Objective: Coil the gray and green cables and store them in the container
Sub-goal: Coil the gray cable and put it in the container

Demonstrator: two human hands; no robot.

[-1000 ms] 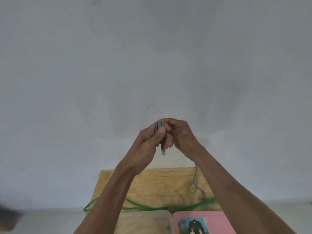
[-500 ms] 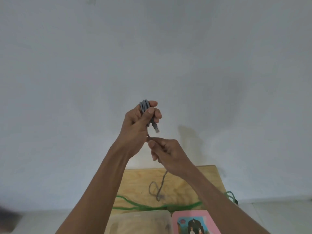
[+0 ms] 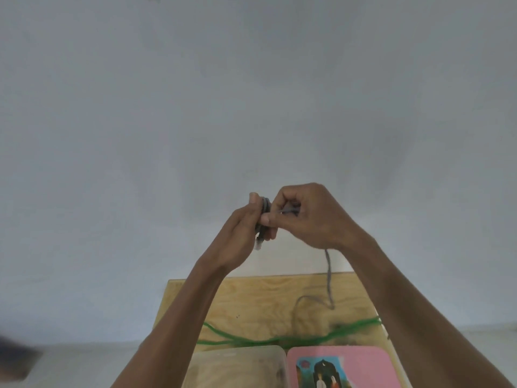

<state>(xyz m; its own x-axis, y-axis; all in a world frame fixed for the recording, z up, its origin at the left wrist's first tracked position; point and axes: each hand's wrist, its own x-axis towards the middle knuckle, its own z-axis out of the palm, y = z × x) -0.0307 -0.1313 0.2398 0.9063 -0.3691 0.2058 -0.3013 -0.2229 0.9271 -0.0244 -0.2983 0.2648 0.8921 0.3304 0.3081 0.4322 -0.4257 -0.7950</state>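
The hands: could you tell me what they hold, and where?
Left hand grips the gray cable by its coiled loops; right hand pinches the loose strand beside them.

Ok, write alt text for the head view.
Two raised bare hands wind a thin gray cable: the left hand grips the coil, the right hand pinches the strand. Below, a green cable lies across a plywood table.
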